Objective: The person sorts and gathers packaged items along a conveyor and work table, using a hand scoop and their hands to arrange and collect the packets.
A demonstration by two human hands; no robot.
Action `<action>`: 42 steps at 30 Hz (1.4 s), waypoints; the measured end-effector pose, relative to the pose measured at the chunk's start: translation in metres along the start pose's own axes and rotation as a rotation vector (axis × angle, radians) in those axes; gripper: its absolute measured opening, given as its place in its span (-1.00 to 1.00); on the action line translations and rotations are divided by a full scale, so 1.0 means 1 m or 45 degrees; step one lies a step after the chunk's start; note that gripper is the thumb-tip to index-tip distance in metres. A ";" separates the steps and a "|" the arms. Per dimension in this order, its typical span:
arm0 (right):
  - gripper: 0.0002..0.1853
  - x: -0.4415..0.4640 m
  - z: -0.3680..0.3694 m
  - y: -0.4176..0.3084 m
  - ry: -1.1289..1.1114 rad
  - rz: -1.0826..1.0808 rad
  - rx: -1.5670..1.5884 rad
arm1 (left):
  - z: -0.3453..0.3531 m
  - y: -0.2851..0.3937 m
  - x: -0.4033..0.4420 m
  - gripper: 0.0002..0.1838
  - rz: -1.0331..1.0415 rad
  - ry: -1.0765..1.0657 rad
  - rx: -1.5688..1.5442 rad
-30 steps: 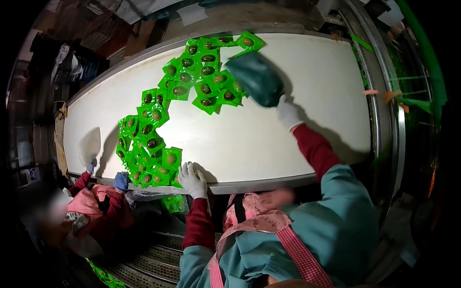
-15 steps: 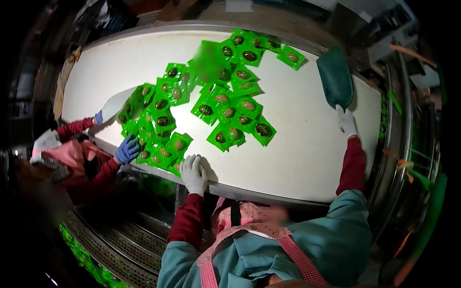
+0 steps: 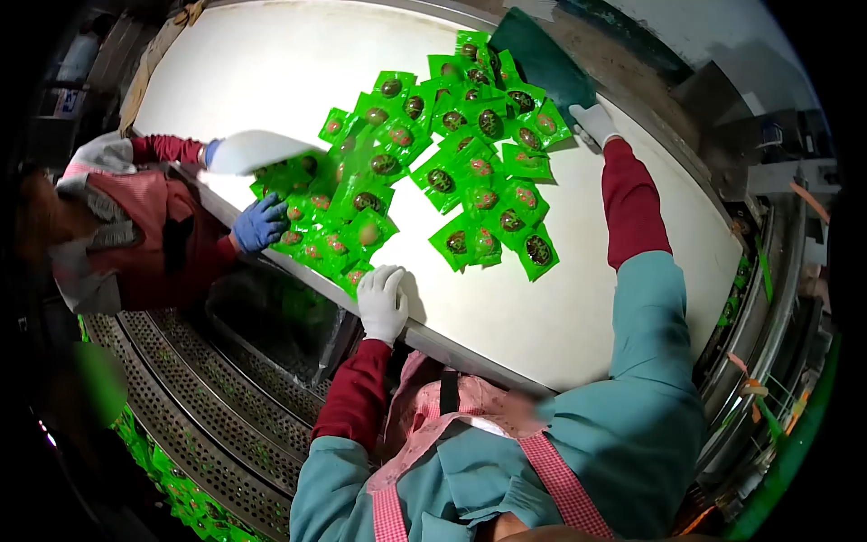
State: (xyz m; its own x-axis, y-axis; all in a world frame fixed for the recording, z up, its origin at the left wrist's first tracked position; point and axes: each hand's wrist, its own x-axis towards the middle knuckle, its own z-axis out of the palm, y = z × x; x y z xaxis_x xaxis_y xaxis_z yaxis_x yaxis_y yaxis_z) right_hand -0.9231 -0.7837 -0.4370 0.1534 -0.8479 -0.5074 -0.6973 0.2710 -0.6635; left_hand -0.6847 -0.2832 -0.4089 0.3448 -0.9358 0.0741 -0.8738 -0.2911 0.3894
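Many small green packets (image 3: pixel 484 194) with dark oval patches lie spread and overlapping across the white table (image 3: pixel 542 325). My right hand (image 3: pixel 594 124), in a white glove, grips the end of a dark green scoop (image 3: pixel 545 61) at the far side, where the scoop touches the farthest packets. My left hand (image 3: pixel 382 302), gloved in white too, rests on the near edge with its fingers together beside the nearest packets (image 3: pixel 357 274). Whether it holds anything under the fingers cannot be seen.
At the left a co-worker (image 3: pixel 144 226) in blue gloves holds a whitish scoop (image 3: pixel 262 152) over the packets, the other hand (image 3: pixel 260 222) at the table edge. Perforated metal slats (image 3: pixel 190 406) curve below left. Metal rails (image 3: pixel 768 334) run along the right.
My right hand has swung the green scoop from the right side to the packets' far end. The co-worker's whitish scoop has moved right over the packets. The whole view has turned.
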 end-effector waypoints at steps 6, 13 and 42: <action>-0.44 -0.066 0.052 -0.008 -0.170 -0.021 -0.255 | 0.000 -0.002 -0.002 -0.51 -0.003 0.108 -0.033; -0.56 -0.194 0.116 0.009 0.020 -0.534 -0.473 | 0.007 -0.006 -0.006 -0.44 0.002 0.210 -0.047; -0.27 -0.389 0.204 0.065 0.204 -0.436 -0.807 | -0.020 -0.090 0.038 -0.52 -0.157 0.788 -0.400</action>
State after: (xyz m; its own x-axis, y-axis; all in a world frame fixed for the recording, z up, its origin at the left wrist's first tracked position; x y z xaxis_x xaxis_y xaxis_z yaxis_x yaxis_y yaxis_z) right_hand -0.8848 -0.3430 -0.3946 0.3649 -0.9071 -0.2099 -0.9069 -0.2953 -0.3007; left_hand -0.5855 -0.2887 -0.4224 0.6483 -0.5875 0.4843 -0.7074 -0.2293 0.6686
